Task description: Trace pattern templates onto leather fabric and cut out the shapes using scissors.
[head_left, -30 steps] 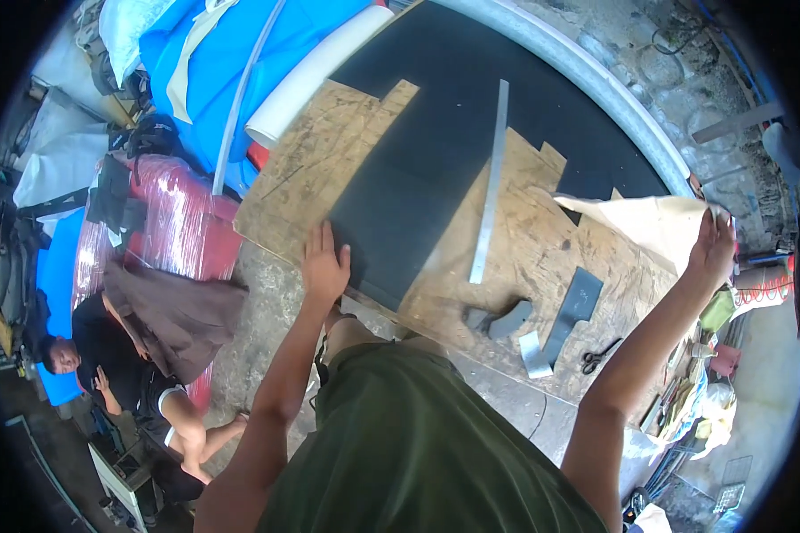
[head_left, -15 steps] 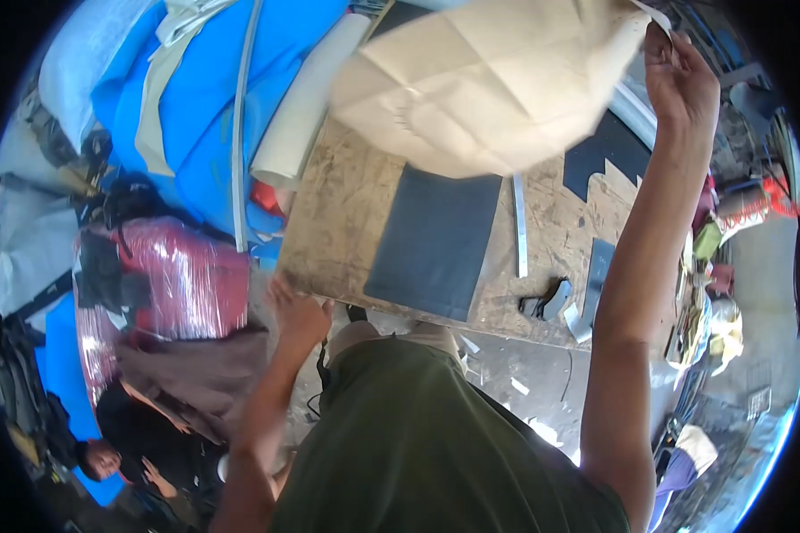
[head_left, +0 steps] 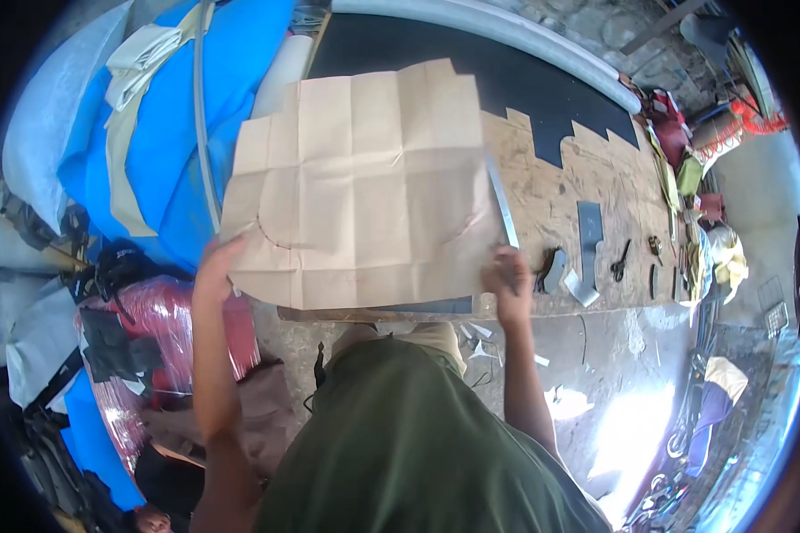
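A large sheet of brown paper [head_left: 364, 186], creased in a grid and with stepped, cut edges, spreads over the left part of the wooden table [head_left: 542, 209]. My left hand [head_left: 218, 271] is closed on its near left corner. At the near right corner, my right hand [head_left: 511, 289] has its fingers curled against the paper's edge, slightly blurred. Beside that hand lies a metal ruler [head_left: 502, 204], partly under the paper. A dark sheet [head_left: 436, 306] shows as a thin strip below the paper's near edge; the rest of it is hidden.
Black material [head_left: 400, 53] with a notched edge covers the table's far side, before a long pale roll [head_left: 507, 31]. To the right lie a dark cut piece [head_left: 589, 231], scissors [head_left: 621, 262] and a black curved object [head_left: 551, 271]. Blue sheeting [head_left: 169, 133] stands left; a person [head_left: 156, 515] is at lower left.
The brown paper has come down from the raised right hand and now spreads over the table. My right hand has dropped to its near corner; my left has moved from the table edge onto the paper.
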Tool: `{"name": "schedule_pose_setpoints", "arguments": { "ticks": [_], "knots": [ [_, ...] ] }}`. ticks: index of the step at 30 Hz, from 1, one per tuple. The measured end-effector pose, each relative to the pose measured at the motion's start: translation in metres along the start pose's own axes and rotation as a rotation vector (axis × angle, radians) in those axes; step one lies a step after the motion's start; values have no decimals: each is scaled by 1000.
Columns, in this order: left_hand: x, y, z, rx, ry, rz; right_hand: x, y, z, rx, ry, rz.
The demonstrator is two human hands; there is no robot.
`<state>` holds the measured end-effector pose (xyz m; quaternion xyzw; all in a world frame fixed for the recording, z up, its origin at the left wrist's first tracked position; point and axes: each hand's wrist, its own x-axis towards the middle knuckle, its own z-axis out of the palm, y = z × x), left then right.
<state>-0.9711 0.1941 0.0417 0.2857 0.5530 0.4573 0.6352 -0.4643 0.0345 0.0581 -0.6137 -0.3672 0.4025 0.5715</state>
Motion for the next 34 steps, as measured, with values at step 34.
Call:
{"name": "schedule_pose_setpoints", "arguments": {
  "ticks": [34],
  "knots": [
    [28, -175, 149, 1433, -649, 973, 0, 117, 78, -992, -100, -443]
  ]
}}
